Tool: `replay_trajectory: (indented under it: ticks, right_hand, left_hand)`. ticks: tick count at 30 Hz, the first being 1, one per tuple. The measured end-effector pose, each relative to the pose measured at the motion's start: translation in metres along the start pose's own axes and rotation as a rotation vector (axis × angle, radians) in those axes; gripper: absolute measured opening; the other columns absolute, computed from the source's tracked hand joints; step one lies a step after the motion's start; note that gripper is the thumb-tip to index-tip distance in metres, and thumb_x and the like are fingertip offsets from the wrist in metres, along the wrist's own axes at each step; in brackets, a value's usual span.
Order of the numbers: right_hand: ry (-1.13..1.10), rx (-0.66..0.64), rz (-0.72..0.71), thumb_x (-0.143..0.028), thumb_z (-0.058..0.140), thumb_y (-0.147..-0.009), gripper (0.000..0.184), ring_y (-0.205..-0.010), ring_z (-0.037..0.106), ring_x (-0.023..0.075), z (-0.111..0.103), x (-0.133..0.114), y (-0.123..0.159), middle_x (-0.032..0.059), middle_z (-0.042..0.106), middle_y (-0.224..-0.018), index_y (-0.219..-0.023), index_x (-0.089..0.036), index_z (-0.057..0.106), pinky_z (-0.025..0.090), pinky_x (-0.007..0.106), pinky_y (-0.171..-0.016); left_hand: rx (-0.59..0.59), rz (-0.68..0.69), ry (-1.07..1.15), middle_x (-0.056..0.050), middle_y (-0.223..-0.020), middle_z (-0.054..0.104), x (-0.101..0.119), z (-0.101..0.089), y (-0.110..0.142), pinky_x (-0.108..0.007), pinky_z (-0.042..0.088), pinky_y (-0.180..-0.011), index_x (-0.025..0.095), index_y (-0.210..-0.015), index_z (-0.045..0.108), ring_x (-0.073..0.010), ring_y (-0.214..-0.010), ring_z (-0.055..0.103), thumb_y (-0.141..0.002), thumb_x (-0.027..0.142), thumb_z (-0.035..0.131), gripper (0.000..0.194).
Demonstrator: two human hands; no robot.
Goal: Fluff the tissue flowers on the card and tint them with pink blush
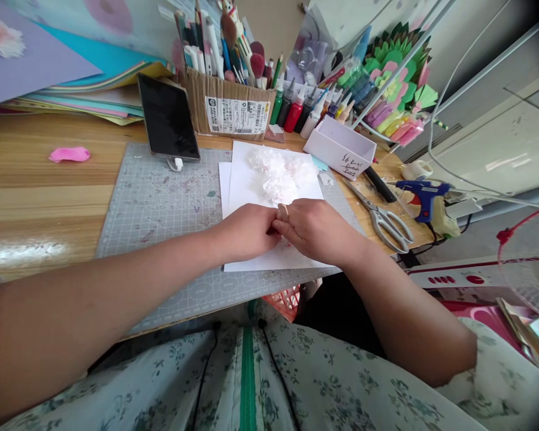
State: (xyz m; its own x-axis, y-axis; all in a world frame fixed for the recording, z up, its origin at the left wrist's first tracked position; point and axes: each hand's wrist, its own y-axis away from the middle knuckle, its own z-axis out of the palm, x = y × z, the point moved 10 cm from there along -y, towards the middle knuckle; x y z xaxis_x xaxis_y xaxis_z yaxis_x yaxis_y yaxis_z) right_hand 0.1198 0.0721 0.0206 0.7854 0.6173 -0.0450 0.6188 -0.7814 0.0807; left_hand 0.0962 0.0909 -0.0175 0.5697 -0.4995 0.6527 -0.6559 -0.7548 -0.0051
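My left hand [254,230] and my right hand [312,230] meet over a white sheet of paper [247,258], with fingers closed and pressed against each other. A small pale band or scrap [282,211] shows at the fingers where they touch; I cannot make out what it is. Anything inside the fingers is hidden. Just beyond them, fluffy white flowers with a faint pink tint [278,176] lie bunched on the paper. Beneath the paper is a grey cutting mat [161,203].
Behind stand a phone [168,120], a cardboard box of pens and brushes [233,108], and several paint bottles [294,114]. To the right are a white box [340,146], scissors [384,221] and a blue glue gun [424,194]. A pink object [69,154] lies left.
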Motion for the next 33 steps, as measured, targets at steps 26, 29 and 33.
replay_trajectory:
  ticks: [26, 29, 33]
  right_hand:
    - [-0.870, 0.889, 0.353, -0.035, 0.057, -0.088, 0.023, -0.065, 0.062, 0.0119, -0.029, 0.080, 0.147, 0.0015, 0.067, -0.068, -0.082, -0.017, 0.070, 0.048, 0.024, -0.061]
    - [-0.920, 1.062, 0.488, -0.034, 0.060, -0.087, 0.020, -0.062, 0.062, 0.0109, -0.020, 0.088, 0.184, 0.0005, 0.067, -0.068, -0.083, -0.018, 0.071, 0.048, 0.023, -0.060]
    - [-0.935, 1.177, 0.626, -0.036, 0.063, -0.084, 0.020, -0.060, 0.062, 0.0110, -0.005, 0.078, 0.224, 0.0007, 0.067, -0.067, -0.082, -0.018, 0.072, 0.048, 0.024, -0.059]
  left_hand:
    - [0.152, 0.151, -0.278, -0.009, -0.114, 0.059, 0.017, 0.001, 0.005, -0.035, 0.048, -0.076, 0.019, -0.111, 0.060, -0.0218, -0.092, 0.059, -0.082, 0.025, 0.063, 0.030]
    - [0.164, 0.459, -0.352, -0.008, -0.133, 0.049, 0.041, 0.009, 0.014, -0.041, 0.043, -0.097, 0.027, -0.117, 0.062, -0.0243, -0.116, 0.049, -0.089, 0.021, 0.053, 0.030]
    - [0.139, 0.548, -0.388, -0.011, -0.130, 0.057, 0.043, 0.015, 0.015, -0.043, 0.044, -0.100, 0.021, -0.118, 0.063, -0.0240, -0.118, 0.052, -0.096, 0.022, 0.040, 0.032]
